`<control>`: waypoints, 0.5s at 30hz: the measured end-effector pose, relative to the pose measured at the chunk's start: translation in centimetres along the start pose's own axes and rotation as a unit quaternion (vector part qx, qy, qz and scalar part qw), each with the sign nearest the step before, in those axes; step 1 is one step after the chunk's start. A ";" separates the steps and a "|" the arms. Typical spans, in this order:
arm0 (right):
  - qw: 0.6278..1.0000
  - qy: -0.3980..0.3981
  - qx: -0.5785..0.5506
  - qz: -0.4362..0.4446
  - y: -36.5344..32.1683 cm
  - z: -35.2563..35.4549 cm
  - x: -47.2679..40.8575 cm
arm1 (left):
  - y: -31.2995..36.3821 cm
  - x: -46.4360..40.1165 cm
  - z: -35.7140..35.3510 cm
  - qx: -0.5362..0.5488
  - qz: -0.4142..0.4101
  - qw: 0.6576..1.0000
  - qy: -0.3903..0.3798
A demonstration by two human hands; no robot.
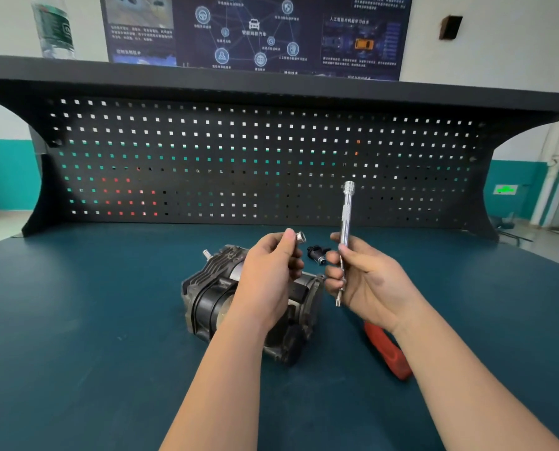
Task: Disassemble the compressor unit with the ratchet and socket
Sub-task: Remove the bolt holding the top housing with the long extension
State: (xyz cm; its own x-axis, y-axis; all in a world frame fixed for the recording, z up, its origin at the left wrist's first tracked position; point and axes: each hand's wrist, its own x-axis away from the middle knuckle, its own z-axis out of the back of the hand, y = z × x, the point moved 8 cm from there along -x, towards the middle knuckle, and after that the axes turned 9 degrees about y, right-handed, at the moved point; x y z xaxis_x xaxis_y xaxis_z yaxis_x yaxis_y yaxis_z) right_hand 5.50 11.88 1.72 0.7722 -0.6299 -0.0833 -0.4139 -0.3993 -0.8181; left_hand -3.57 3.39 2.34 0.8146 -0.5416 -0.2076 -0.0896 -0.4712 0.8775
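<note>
A dark grey finned compressor unit (206, 297) lies on the blue bench top, partly hidden behind my left forearm. My left hand (268, 275) is raised above it and pinches a small silver socket (300, 237) at the fingertips. To its right, my right hand (366, 278) grips a long chrome extension bar (346, 216), held nearly upright, with a bit tip showing below the fingers. A red tool handle (389, 353) lies on the bench under my right wrist; its head is hidden.
A small black fitting (317, 253) lies on the bench between my hands, behind the compressor. A black pegboard (239, 157) closes the back of the bench, with a shelf above carrying a plastic bottle (54, 27). The blue bench top (76, 304) spreads wide on both sides.
</note>
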 end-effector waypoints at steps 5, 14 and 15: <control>0.999 0.032 0.024 0.018 -0.2 0.6 -0.3 | -0.2 0.0 -0.1 0.020 0.020 1.000 -0.013; 0.988 0.087 0.118 0.048 -1.5 3.2 -0.9 | -0.8 -0.1 -0.7 0.031 0.045 0.998 -0.015; 0.980 0.113 0.153 0.051 -1.8 4.1 -1.1 | -1.0 -0.1 -1.1 0.031 0.052 0.998 -0.018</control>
State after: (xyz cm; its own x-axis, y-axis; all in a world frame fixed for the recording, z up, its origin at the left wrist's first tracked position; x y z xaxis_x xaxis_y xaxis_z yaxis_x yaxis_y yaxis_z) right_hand 7.38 16.08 0.95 0.5934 -0.8015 -0.0732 -0.2931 -0.1306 -0.9471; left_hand -2.93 4.73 1.95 0.7779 -0.6143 -0.1325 -0.2089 -0.4517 0.8674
